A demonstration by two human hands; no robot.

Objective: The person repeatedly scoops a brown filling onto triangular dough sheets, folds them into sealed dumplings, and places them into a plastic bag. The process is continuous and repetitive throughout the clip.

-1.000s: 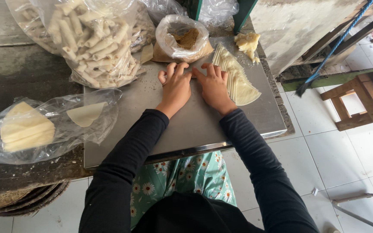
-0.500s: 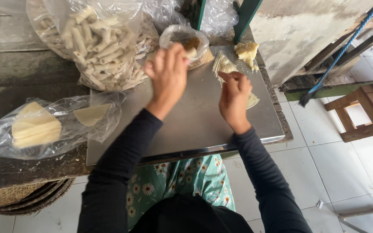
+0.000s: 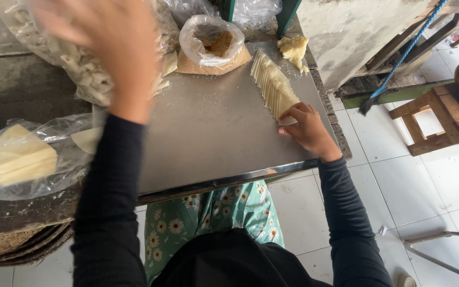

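We are looking at a fanned row of thin pale-yellow dough wrappers [image 3: 273, 85] lying on the right side of the grey steel worktop [image 3: 213, 133], running from its far edge toward the near right. Our right hand [image 3: 306, 127] is resting at the near end of that row, its fingers [image 3: 293, 112] curling together onto the nearest wrapper and touching it. Our left hand [image 3: 104, 45] is hanging blurred above the far left of the worktop, fingers spread apart and holding nothing we can make out. Beneath it is lying a clear plastic bag of pale rolled pastries [image 3: 88, 74]. Between that bag and the wrappers is sitting an open plastic bag of brown crumbly filling [image 3: 213, 42]. A lump of pale dough [image 3: 295, 50] is lying at the far right corner. At the left, another clear bag of stacked yellow triangular sheets [image 3: 22, 159] is resting on the dark wood.
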